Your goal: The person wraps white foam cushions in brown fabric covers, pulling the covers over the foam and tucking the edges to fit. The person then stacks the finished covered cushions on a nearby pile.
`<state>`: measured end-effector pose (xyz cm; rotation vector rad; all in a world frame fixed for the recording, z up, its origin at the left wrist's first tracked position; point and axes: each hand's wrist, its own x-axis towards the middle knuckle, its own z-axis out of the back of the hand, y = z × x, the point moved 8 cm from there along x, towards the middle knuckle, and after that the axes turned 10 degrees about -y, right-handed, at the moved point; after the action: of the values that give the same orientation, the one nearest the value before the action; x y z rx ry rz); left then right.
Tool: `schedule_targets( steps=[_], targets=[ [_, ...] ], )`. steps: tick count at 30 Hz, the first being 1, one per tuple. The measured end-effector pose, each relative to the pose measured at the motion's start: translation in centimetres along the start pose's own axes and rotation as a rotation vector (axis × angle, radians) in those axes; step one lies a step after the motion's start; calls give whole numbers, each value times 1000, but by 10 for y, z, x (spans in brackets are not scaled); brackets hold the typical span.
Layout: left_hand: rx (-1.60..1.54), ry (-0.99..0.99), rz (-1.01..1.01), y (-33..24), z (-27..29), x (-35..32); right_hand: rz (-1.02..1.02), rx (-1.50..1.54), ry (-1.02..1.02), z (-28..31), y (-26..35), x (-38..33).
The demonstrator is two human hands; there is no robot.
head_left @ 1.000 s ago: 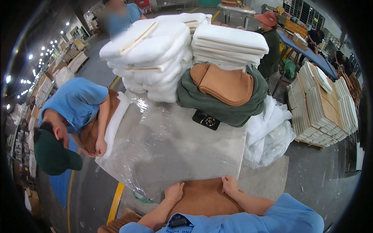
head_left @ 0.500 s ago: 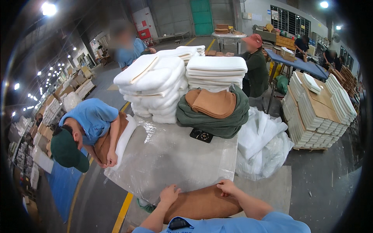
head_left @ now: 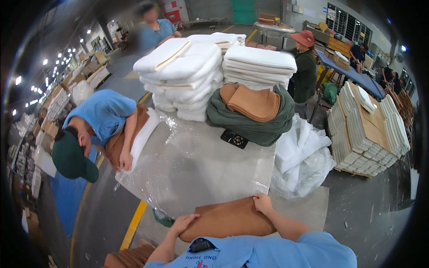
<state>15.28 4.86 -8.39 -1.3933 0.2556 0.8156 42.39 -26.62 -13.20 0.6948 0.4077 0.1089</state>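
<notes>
A brown fabric cover (head_left: 228,219) lies in front of me at the near edge of the table, partly hidden by my shirt. My left hand (head_left: 183,223) rests at its left edge, fingers stretched out flat over the cloth. At the far right corner, my right hand (head_left: 263,204) is closed on the fabric, thumb and fingers pinching its edge. Beyond it stretches the plastic-covered table top (head_left: 196,172). Farther back, folded brown covers (head_left: 254,105) sit on a dark green cloth bundle (head_left: 277,127), with a small black item (head_left: 234,139) beside it.
White padding stacks (head_left: 178,67) (head_left: 259,62) stand at the table's far side. A co-worker in a green cap (head_left: 71,154) bends over brown and white material at left. Clear plastic wrap with white padding (head_left: 304,161) lies right of the table, near a pallet stack (head_left: 366,129). Other people stand farther back.
My left hand has shifted left and gone from curled fingers to stretched ones. The cover's far edge has moved up and lies flatter. The view has tilted slightly, and brown material shows at lower left.
</notes>
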Motion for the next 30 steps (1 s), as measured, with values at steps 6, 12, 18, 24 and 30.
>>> schedule_targets(
  steps=[6, 12, 18, 24, 30],
  targets=[
    [-699, -580, 35, 61, 50, -19, -125, 507, 165, 32, 12, -13],
    [-892, -621, -164, 54, 0, -89, 342, 422, 101, 115, 7, -126],
    [-938, -667, -226, 42, 4, -74, 371, 323, -195, 90, 24, -148],
    [-1051, -612, -233, 36, 11, -32, 648, 213, -150, 102, 66, -132],
    [-1105, -570, -181, 26, 10, -7, 792, -313, 217, 84, 142, -146]
  ],
)
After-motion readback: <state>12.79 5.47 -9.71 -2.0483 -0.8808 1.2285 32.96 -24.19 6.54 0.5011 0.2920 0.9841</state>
